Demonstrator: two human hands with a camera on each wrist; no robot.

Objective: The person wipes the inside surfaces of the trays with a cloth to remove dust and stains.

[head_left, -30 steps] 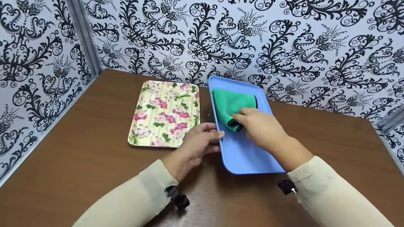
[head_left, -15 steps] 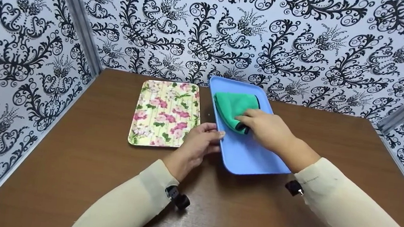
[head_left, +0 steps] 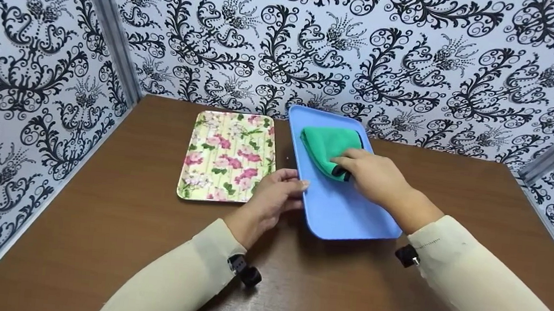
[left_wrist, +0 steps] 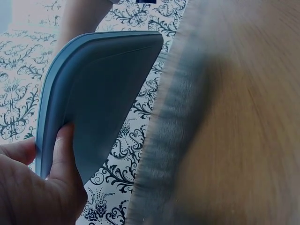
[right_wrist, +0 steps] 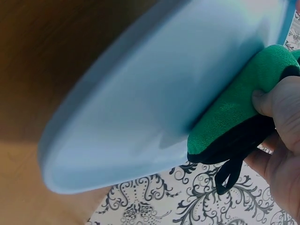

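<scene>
A blue tray (head_left: 347, 216) is held tilted above the table, its inner face toward the head camera. My left hand (head_left: 276, 195) grips its left edge, the thumb on the rim and the fingers behind; the left wrist view shows the tray's underside (left_wrist: 105, 98) between thumb and finger. Against the inner face lies a folded green cloth (head_left: 330, 145) with black edging. My right hand (head_left: 375, 176) holds the cloth near its lower right corner. In the right wrist view a black loop (right_wrist: 229, 176) hangs from the cloth beside the fingers.
A flower-patterned tray (head_left: 229, 156) lies flat on the brown table (head_left: 140, 233), left of the blue one. Behind the table stands a wall (head_left: 317, 39) with a black-and-white scroll pattern, and another wall (head_left: 22, 83) closes the left side.
My right hand has slid the green cloth a little to the right across the blue tray. The left hand keeps its grip at nearly the same spot.
</scene>
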